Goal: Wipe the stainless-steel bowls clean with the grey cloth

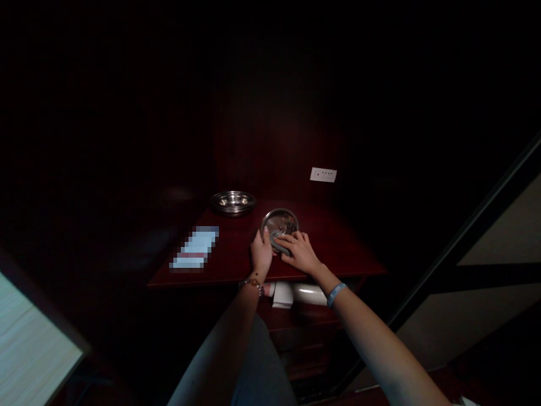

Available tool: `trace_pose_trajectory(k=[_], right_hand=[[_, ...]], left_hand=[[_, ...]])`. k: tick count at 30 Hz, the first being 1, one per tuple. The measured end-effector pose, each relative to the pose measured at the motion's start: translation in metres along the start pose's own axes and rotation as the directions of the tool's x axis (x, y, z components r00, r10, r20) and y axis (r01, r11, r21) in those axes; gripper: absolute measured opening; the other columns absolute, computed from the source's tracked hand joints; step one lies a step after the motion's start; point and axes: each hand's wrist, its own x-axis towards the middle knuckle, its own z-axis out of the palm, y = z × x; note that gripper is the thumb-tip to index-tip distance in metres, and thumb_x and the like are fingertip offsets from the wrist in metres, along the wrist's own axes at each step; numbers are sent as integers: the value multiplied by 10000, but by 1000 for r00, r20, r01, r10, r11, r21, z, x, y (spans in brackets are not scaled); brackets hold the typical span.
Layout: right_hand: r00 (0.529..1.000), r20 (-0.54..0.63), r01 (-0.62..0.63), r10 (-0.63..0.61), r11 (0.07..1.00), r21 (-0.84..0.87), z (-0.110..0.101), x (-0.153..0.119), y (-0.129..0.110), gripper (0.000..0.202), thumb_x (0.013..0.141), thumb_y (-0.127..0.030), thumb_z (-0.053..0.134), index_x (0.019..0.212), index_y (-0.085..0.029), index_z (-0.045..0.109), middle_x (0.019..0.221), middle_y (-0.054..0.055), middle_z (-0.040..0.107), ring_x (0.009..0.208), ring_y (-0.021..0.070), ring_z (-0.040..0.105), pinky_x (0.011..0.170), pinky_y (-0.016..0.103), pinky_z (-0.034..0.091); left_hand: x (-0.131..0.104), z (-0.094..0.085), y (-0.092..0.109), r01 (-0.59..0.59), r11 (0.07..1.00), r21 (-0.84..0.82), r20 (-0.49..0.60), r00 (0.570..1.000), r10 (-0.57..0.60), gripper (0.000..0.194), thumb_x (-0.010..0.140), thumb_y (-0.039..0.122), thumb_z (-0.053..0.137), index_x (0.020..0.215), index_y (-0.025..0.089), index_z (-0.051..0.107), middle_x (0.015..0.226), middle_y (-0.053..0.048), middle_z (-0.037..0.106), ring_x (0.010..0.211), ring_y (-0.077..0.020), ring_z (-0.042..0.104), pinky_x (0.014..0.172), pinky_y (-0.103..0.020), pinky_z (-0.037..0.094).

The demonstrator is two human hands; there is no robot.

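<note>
Holding the round metal dish over the red table, near its front edge. Gripping the dish's near left side with the left hand, thumb up over the rim, other fingers mostly hidden. Reaching left into the dish's near right side with the right hand, fingers close together on a grey scrap, maybe cloth; cannot tell a pinch from a flat press. Touching the dish with the left hand and right at it with the other, so neither clearly nearer. Round, with no long side. Silver, shiny, dark patches inside, bright rim. Farther back and left, more metal dishes in a stack.
</note>
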Motion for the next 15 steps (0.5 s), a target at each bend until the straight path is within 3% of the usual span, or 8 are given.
trace_pose_trajectory(k=[6, 12, 15], right_hand=[[993, 27, 118, -115, 985, -128, -7, 0, 19, 472, 927, -279, 571, 1393, -310, 505, 1362, 40, 593, 1150, 269, 475, 1015, 434, 317], [1000, -14, 23, -27, 978, -209, 0, -7, 29, 453, 986, -170, 399, 1418, -281, 475, 1448, 46, 522, 1170, 276, 476, 917, 423, 388], [1000, -10, 21, -23, 980, -196, 2, -7, 28, 447, 990, -170, 389, 1415, -274, 481, 1442, 59, 527, 1164, 274, 489, 892, 418, 416]], left_hand=[[0, 1, -1, -5, 999, 53, 49, 999, 2, 546, 949, 564, 334, 1220, 170, 599, 676, -41, 655, 386, -132, 535, 369, -222, 384], [-1, 1, 1, -30, 999, 45, 85, 996, 26, 569, 947, 567, 339, 1291, 172, 562, 670, -24, 636, 361, -112, 507, 357, -213, 377], [-1, 0, 3, -24, 1000, -2, 52, 998, 24, 595, 945, 555, 364, 1406, 188, 449, 814, -57, 689, 410, -109, 549, 376, -212, 411]])
